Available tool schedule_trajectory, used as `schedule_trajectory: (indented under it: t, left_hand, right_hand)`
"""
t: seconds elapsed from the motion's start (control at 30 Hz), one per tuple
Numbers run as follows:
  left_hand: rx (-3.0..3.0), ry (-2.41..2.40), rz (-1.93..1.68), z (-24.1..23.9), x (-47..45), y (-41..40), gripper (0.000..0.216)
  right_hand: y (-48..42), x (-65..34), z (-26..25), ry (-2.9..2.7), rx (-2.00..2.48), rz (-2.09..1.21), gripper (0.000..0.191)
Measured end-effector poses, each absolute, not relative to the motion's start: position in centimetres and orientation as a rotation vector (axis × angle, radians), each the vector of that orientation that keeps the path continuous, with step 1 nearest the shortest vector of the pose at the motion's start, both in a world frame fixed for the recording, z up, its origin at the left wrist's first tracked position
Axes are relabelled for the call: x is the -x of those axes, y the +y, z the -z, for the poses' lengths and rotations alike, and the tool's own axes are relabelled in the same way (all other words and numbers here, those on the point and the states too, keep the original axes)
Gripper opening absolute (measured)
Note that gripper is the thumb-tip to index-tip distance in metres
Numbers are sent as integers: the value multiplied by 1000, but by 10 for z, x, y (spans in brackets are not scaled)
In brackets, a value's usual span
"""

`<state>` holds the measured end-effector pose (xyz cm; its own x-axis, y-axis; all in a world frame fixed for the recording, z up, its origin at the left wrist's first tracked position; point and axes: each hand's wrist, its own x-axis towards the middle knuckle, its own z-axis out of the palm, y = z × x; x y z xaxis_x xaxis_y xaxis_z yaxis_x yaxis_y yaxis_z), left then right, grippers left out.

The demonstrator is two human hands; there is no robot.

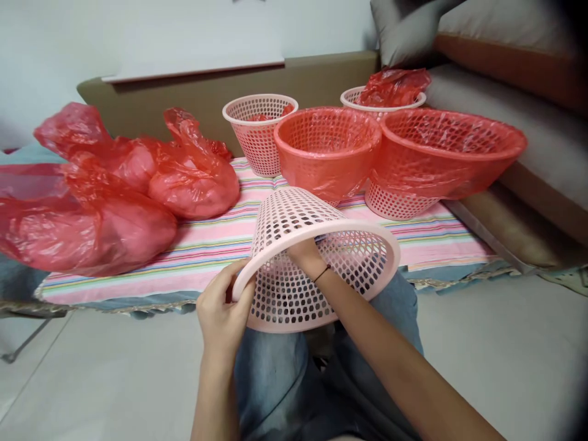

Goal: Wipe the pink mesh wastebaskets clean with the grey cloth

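A pale pink perforated plastic basket [294, 229] lies tilted over my lap, its wide mouth facing me. My left hand [225, 303] grips the rim at its left side, thumb inside and fingers outside. Deep inside the basket is my right hand [305, 254], with a dark band around the wrist. The fingers of that hand are mostly hidden, and something dark blue shows beside them; I cannot make out whether they hold it.
Two baskets lined with red plastic bags, a left one [328, 171] and a right one [450, 165], stand behind on the striped cloth [202, 245]. Farther back are a pink basket [260, 138] and another [351, 98] holding red plastic. Filled red bags [114, 226] lie left; cushions [505, 104] are stacked right.
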<state>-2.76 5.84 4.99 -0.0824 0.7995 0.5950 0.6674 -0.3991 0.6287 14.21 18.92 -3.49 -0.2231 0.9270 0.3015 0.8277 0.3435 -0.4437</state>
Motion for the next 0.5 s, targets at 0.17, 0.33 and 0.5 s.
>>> schedule_trajectory:
  t: [0.17,0.33,0.5]
  left_hand:
    - [-2091,1682,-1568,-47,29,55,12]
    - [-2153,1647,-1622,-46,33,54,11]
    - [-1842,1663,-1748,-12,25,48,21]
  right_hand:
    - [192,-133,83,-2099,1614,-360,56]
    - [194,-132,96,-2106,1681,-420,61]
    - [198,-132,87,-2127,1734,-451,62]
